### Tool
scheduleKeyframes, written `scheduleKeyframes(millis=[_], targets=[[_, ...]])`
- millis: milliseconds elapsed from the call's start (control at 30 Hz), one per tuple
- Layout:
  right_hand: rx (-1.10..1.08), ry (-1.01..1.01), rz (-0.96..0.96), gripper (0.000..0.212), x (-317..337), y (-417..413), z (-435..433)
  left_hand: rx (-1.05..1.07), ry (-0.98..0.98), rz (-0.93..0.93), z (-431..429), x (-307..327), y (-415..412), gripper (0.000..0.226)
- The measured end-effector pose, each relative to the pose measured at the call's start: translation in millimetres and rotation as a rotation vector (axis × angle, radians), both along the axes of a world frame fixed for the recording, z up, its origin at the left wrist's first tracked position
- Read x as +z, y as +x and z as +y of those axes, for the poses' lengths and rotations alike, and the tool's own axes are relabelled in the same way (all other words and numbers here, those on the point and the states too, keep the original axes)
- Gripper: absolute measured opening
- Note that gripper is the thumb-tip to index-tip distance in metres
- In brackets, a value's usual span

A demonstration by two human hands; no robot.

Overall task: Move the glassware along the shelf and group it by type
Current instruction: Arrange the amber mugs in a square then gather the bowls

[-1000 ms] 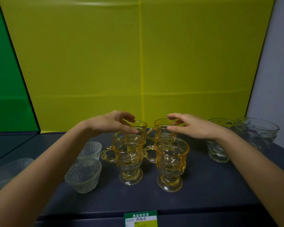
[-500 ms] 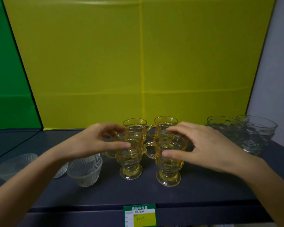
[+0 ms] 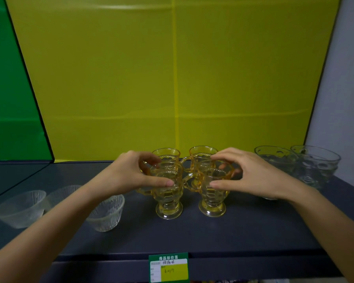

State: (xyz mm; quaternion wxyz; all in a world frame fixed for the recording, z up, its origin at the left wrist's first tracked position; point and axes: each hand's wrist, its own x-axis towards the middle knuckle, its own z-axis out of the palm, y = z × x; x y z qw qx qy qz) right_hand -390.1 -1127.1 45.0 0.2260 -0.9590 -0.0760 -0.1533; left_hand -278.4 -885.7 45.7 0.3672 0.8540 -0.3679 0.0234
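Note:
Several amber footed glass mugs stand in a tight cluster mid-shelf. My left hand [image 3: 134, 176] wraps the bowl of the front left amber mug [image 3: 168, 201], thumb on its front. My right hand [image 3: 247, 176] grips the front right amber mug [image 3: 212, 199] the same way. Both mugs rest on the dark shelf [image 3: 233, 231]. Behind them stand the back left mug [image 3: 166, 155] and the back right mug [image 3: 202, 154]. Clear ribbed bowls sit at the left, one by my forearm [image 3: 108, 213], one far left [image 3: 18, 209]. Clear dimpled bowls [image 3: 315, 166] stand at the right.
A yellow panel [image 3: 172, 78] closes the back of the shelf, a green panel [image 3: 4, 99] lies to the left, and a grey wall [image 3: 345, 88] bounds the right. A green and yellow price tag [image 3: 169, 267] hangs on the shelf's front edge.
Both hands came down from the back mugs' rims and closed around the two front mugs. The view shifted slightly.

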Motion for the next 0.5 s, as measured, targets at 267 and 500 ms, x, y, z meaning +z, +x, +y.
scheduleKeyframes(millis=[267, 500], targets=[[-0.001, 0.037, -0.046, 0.083, -2, 5, 0, 0.013, -0.010, 0.020, 0, 2, -2, 0.093], [0.005, -0.105, -0.076, 0.083, 12, 1, 5, 0.047, -0.099, -0.026, 13, 9, -7, 0.083]])
